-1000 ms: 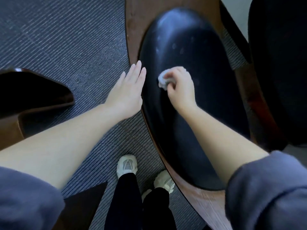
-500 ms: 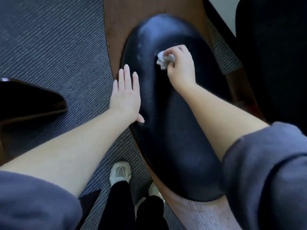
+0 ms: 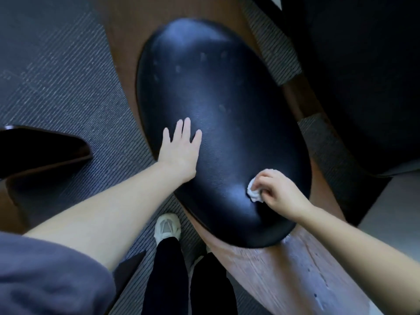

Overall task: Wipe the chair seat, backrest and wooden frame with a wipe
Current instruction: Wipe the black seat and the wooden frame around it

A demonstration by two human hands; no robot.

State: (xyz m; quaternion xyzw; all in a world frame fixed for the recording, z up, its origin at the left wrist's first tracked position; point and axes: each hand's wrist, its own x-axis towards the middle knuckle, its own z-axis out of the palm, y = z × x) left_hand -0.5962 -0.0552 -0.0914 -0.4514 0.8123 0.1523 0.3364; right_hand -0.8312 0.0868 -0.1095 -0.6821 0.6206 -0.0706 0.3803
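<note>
A glossy black oval cushion point(image 3: 222, 92) of the chair fills the middle of the view, mounted on a curved brown wooden frame point(image 3: 288, 273). My right hand point(image 3: 280, 195) is closed on a crumpled white wipe point(image 3: 253, 191) and presses it onto the cushion's near right part. My left hand point(image 3: 180, 147) lies flat on the cushion's left side, fingers spread, holding nothing. Faint pale smudges dot the far half of the cushion.
Grey striped carpet point(image 3: 56, 83) covers the floor to the left. A dark wooden furniture piece point(image 3: 41, 153) sits at the left edge. Another large black padded part point(image 3: 363, 76) rises at the upper right. My feet in pale shoes point(image 3: 167, 226) stand beside the frame.
My right hand has dragged the wipe from the cushion's far middle down to its near right part. My left hand has slid from the cushion's left edge onto its surface.
</note>
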